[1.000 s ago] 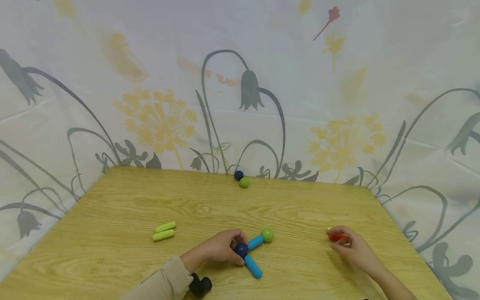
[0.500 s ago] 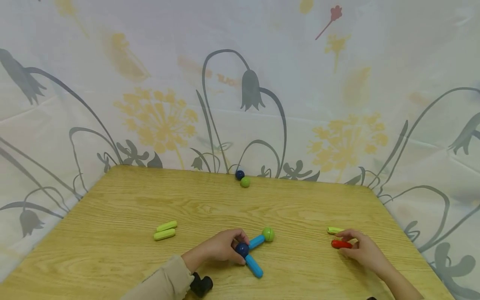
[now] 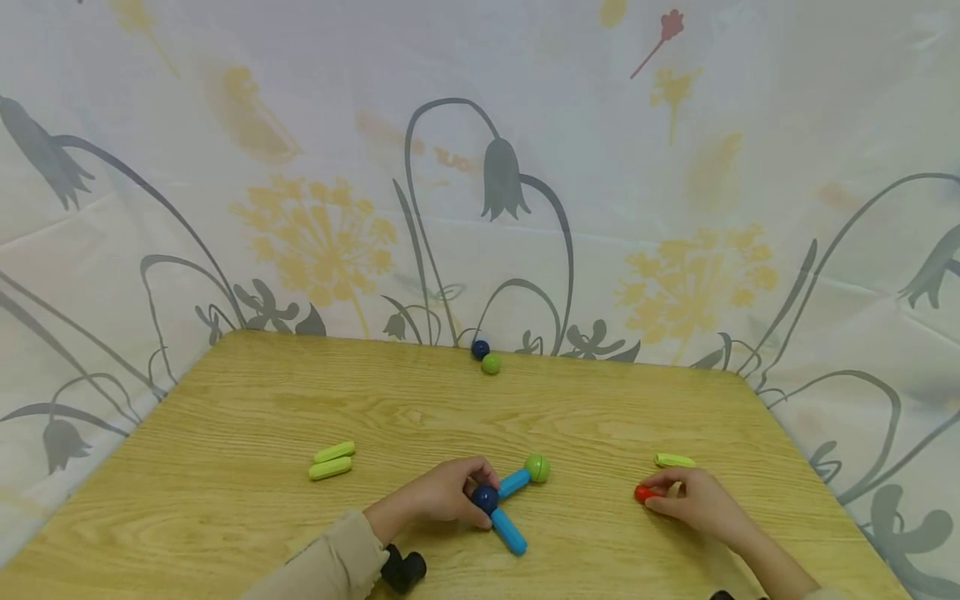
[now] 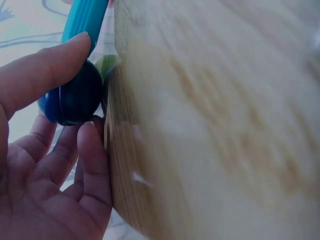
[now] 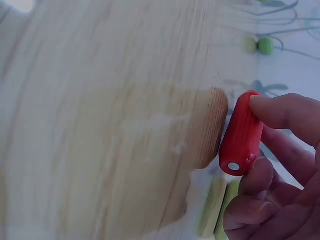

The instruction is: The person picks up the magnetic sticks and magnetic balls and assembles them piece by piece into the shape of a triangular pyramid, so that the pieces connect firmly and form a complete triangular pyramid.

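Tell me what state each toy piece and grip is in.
Left grip: holds near blue ball.
Right grip: pinches red rod.
Front blue rod: outer end free.
Rear blue rod: joined both ends.
Near blue ball: joined to both blue rods.
Near green ball: on rear blue rod.
Red rod: joined to no piece.
Left lime rods: lying side by side.
Right lime rod: lying alone.
Far blue ball: bears no rod.
Far green ball: bears no rod.

The right grip [image 5: 285, 192] pinches a red rod [image 5: 241, 132] with a pale end disc [image 5: 233, 166].
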Motion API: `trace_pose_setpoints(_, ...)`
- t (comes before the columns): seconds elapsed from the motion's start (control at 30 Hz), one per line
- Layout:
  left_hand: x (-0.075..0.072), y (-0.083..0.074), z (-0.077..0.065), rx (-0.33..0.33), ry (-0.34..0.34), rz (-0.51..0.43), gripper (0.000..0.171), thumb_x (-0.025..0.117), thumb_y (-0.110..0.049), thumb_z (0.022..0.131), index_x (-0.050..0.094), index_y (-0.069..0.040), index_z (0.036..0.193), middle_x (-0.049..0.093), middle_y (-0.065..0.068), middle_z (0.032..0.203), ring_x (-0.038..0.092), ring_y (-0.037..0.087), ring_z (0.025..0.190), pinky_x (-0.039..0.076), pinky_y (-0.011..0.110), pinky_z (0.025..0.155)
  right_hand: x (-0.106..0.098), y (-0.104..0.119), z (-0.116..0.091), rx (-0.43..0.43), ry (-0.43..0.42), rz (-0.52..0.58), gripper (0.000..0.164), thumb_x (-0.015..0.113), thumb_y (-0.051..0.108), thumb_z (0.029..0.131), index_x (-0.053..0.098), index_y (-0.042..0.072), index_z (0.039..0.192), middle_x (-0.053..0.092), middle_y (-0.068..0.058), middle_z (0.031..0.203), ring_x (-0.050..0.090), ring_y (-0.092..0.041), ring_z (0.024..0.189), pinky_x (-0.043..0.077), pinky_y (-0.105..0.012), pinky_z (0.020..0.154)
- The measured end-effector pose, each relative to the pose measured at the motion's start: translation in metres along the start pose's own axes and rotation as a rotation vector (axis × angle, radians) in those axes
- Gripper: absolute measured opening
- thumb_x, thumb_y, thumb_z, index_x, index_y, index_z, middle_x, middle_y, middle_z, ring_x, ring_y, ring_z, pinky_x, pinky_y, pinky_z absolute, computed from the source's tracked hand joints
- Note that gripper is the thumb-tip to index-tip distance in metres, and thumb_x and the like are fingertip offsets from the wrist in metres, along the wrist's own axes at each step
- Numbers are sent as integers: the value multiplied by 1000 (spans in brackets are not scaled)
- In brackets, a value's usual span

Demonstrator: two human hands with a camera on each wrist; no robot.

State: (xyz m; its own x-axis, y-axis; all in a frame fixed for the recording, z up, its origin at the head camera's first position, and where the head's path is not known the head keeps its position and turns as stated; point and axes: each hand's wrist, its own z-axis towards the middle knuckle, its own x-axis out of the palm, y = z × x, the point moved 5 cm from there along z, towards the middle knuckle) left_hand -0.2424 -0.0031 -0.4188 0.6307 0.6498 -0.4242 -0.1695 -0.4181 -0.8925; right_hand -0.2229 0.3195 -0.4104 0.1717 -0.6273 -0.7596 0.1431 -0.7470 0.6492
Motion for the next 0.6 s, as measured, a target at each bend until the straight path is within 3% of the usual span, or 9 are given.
trace_pose_setpoints(0.6, 0, -2, 0, 8, 1, -2, 33, 76, 1, 74, 58, -8, 99, 55, 1, 96, 53, 16, 81, 46, 31, 75, 26, 34, 24, -14, 13, 61, 27, 72, 22, 82, 70, 3, 99, 57, 1, 75, 45, -12, 59, 38, -24, 50)
